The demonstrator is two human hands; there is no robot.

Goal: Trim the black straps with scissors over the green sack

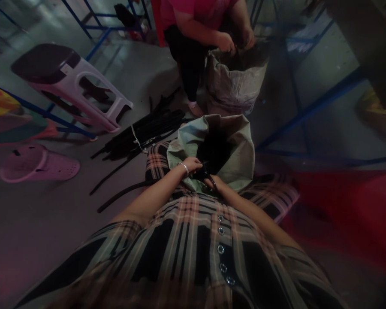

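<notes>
My left hand (191, 165), with a bracelet at the wrist, is closed, its fingertips pinching the end of a thin black strip over a sack's mouth. Close beside it, my right hand (211, 183) is closed around a dark tool with a curved handle (212, 179) that looks like scissors; its tip points toward the left fingertips. Between my knees the pale woven sack (239, 159) stands open, with a dark heap (214, 148) inside. A long black strip (122, 195) sticks out to the left from under my left forearm.
Bundled black strips (141, 133) lie on the floor ahead-left, bound with a pale tie. Beyond are a plastic stool (96, 86) and a pink basket (40, 165). A co-worker (199, 21) handles something over another sack (234, 81). Blue metal frames (312, 109) and red material (350, 210) are right.
</notes>
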